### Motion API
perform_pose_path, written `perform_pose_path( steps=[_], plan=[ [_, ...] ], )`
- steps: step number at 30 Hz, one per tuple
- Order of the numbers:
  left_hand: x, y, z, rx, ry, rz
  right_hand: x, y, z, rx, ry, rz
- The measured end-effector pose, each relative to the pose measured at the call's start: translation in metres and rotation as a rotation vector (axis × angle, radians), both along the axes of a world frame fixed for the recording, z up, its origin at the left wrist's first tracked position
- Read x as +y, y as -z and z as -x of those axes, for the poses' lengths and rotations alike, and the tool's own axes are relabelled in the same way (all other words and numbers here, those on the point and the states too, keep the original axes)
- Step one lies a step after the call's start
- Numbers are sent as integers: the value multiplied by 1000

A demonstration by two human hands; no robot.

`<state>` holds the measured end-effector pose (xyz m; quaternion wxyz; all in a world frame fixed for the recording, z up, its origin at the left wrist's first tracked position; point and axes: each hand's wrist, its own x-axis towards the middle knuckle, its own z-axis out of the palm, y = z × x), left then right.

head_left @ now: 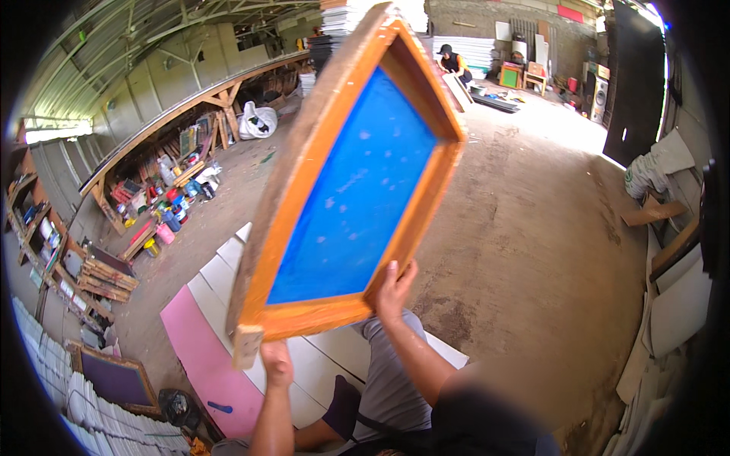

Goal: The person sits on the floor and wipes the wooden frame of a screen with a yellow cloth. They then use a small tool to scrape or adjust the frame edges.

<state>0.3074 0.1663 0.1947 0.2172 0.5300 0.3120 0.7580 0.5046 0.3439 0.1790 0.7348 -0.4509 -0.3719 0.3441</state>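
Raised in front of me is a wooden screen-printing frame (323, 315) with an orange-brown inner side and a blue mesh (357, 190) dotted with pale spots. It stands tilted, its top leaning away to the right. My right hand (395, 290) grips its lower right side, thumb and fingers around the wood. Under the lower left corner, my left hand (277, 363) supports the same frame; most of its fingers are hidden behind the wood. Below lie white sheets (312, 368) and a pink sheet (194, 334). A small blue tool (220, 407) rests on the pink one.
At left, a long wooden table (175, 110) has paint containers (171, 216) beneath it. Stacked sheets (99, 414) and a dark framed screen (114, 380) are at lower left. Another person (454, 64) crouches at the back. Boards and sacks (660, 171) line the right wall.
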Motion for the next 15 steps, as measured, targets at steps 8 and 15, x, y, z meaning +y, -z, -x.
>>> perform_pose_path(
  steps=[8, 15],
  plan=[
    [-43, 5, 13, -255, -641, -124, -111, -4, 148, 102, -454, 14],
    [-118, -61, 62, 88, -850, -133, -143, 31, 195, -405, -947, -73]
  ],
)
